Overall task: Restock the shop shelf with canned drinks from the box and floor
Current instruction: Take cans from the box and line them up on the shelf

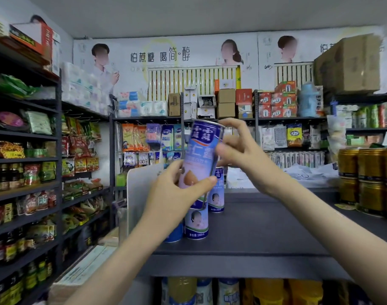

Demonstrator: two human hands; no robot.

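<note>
Left hand grips lower half of a tilted blue can above the dark shelf; right hand curls round its top. Matching cans stand on the shelf's left part, below the held one. Gold cans are stacked at shelf's right end, white board at its left edge.

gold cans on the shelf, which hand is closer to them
Right. The right hand is on the side of the blue can facing the gold cans; the left hand grips its far side.
</note>
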